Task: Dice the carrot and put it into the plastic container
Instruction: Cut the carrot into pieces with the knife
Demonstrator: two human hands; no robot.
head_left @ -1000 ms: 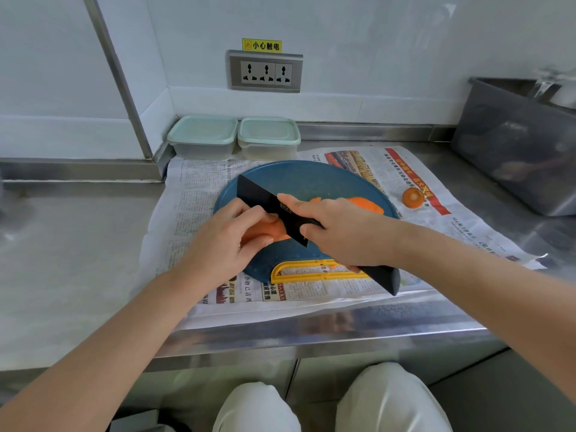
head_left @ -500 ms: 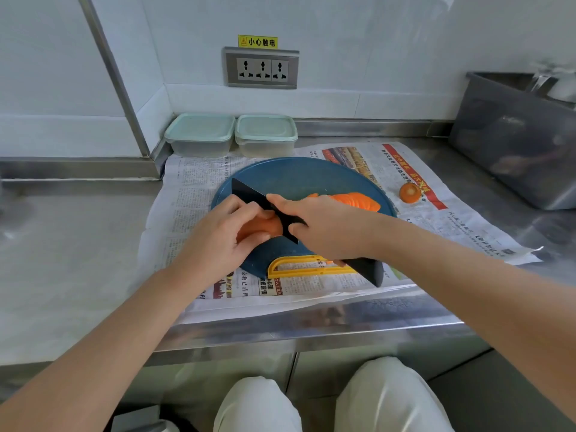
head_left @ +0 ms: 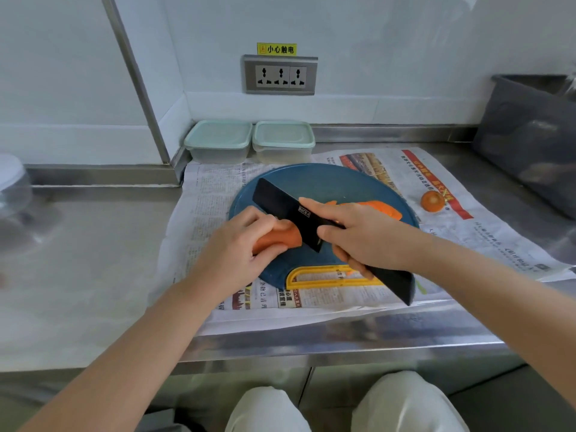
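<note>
Carrot (head_left: 280,239): lies on its side on the left-centre part of the round blue cutting board (head_left: 327,182), with a black knife (head_left: 285,208) set across it. The left hand (head_left: 237,249) holds the carrot's left portion, fingers curled over the top and thumb against the near side. Only a short orange stub shows past the fingertips, and it touches the blade. A tapered piece (head_left: 380,208) of carrot shows on the other side of the blade, beyond the right hand, pointing toward the board's right edge. Whether the blade has passed fully through cannot be determined. The right hand (head_left: 366,240) grips the knife where blade meets handle, forefinger laid straight along the blade and the other fingers wrapped round the handle, whose black end projects toward the counter's front edge. The board's yellow handle (head_left: 311,275) lies at its near edge, partly under the knife. The board rests on a spread newspaper (head_left: 212,207) on the steel counter (head_left: 78,260). A round carrot end (head_left: 432,201) lies on the newspaper, right of the board and apart from it. Two plastic containers (head_left: 219,140) with pale green lids on stand side by side against the back wall, behind the board. A wall socket (head_left: 280,75) is mounted above them. A grey bin (head_left: 530,141) stands at the far right.
</note>
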